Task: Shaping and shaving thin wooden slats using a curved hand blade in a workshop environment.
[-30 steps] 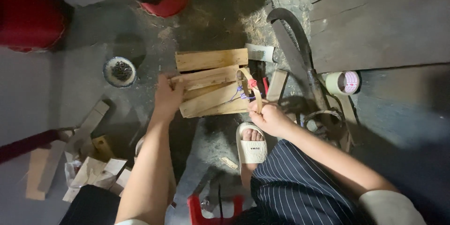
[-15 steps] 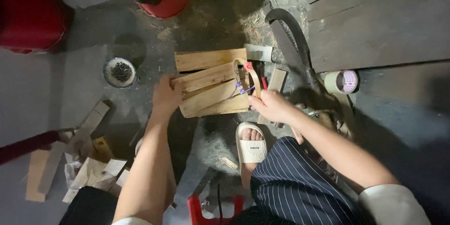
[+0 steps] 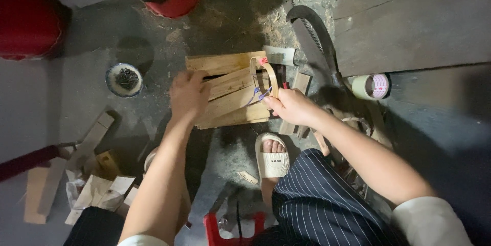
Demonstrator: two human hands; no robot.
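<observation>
The bent bamboo strip (image 3: 266,77), a thin loop tied with blue and red string, stands upright over the right end of the stack of wooden planks (image 3: 230,92) on the floor (image 3: 87,67). The right hand (image 3: 291,108) has its grip closed on the loop's lower end, pinching it from the near right side, so the loop rises away from that hand toward the planks' far edge. The left hand (image 3: 188,95) lies flat on the left end of the planks, fingers curled over their far edge, pressing them down rather than holding anything in a closed grip. The planks' long axis runs left to right, slightly tilted, between the two hands; the loop is well apart from the left hand and in the right one. A small bowl of nails (image 3: 124,79) sits to the left, a roll of tape (image 3: 372,86) and a curved saw blade (image 3: 317,36) to the right, and a sandalled foot (image 3: 272,155) just below the planks.
</observation>
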